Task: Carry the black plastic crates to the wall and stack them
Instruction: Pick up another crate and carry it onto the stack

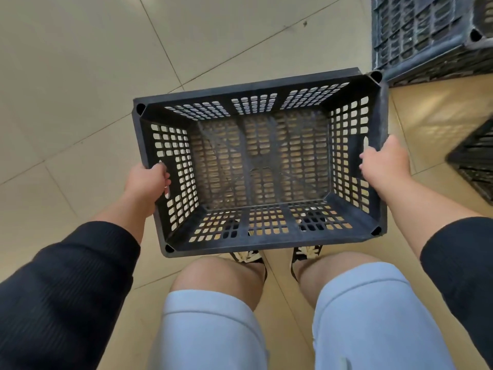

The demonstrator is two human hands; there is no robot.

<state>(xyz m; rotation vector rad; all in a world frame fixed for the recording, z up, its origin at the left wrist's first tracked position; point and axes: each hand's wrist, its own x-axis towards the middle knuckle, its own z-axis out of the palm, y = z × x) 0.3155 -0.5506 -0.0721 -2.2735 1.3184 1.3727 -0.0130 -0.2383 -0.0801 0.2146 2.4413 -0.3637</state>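
Head view looks straight down into one black plastic crate [260, 161], rectangular, walls and base a lattice of slots, nothing inside. Left hand [148, 180] curls through one end handle, right hand [384, 161] curls through the other, holding it above the glossy tiled floor [80, 76]. Beyond the right hand, two more black crates [426, 36] [474, 158] sit at the frame edge.

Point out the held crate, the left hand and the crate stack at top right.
crate [256, 101]: head view, on its far rim.
left hand [146, 180]: head view, back of the hand at the left handle slot.
crate stack [416, 30]: head view, on the top crate's perforated wall.
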